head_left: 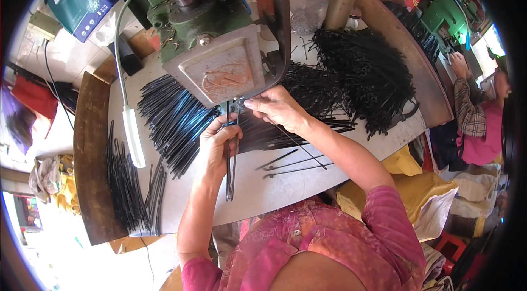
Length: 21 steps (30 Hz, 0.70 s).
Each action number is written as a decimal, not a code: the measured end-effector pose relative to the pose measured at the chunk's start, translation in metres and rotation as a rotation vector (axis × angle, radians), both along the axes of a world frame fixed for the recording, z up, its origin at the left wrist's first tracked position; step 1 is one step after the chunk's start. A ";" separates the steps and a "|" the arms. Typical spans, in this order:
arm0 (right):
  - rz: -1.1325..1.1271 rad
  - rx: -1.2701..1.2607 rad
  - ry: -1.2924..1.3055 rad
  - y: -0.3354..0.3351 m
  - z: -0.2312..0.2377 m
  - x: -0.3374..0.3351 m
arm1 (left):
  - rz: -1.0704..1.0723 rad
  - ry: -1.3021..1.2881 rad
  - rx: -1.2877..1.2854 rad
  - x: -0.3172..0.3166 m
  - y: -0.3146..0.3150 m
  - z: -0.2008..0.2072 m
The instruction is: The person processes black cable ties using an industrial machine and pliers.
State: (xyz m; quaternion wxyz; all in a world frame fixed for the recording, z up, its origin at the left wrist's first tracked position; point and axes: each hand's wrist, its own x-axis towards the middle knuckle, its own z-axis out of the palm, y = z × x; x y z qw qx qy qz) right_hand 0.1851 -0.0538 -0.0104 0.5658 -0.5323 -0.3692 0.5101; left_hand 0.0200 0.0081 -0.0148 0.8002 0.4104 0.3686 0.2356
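Observation:
Just below the front plate of a green machine (181,49), my left hand (218,140) is closed around a few thin black rods (229,175). The rods stand roughly upright in the picture, their lower ends over the table. My right hand (277,107) is close beside, fingers pinched at the rods' upper ends under the machine head. A thin black rod (302,147) slants down to the right from beneath this hand. What exactly sits between the right fingertips is partly hidden. Behind my left hand, a broad bundle of black rods (173,121) lies on the white table (186,203).
A large heap of black rods (365,77) covers the back right, by a gold flask (343,0). Brown wooden borders (96,164) edge the table. A lamp (133,137) hangs at left. Another person (477,110) sits at a green machine on the far right.

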 end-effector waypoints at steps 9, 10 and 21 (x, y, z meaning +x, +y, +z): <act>-0.028 0.028 -0.029 0.006 -0.007 -0.004 | 0.016 0.020 -0.001 0.002 0.000 -0.001; -0.028 0.028 -0.030 0.005 -0.006 -0.003 | 0.015 0.019 -0.001 0.002 0.000 -0.001; 0.036 -0.111 0.198 -0.011 -0.006 -0.002 | -0.077 0.080 0.111 -0.007 0.003 0.004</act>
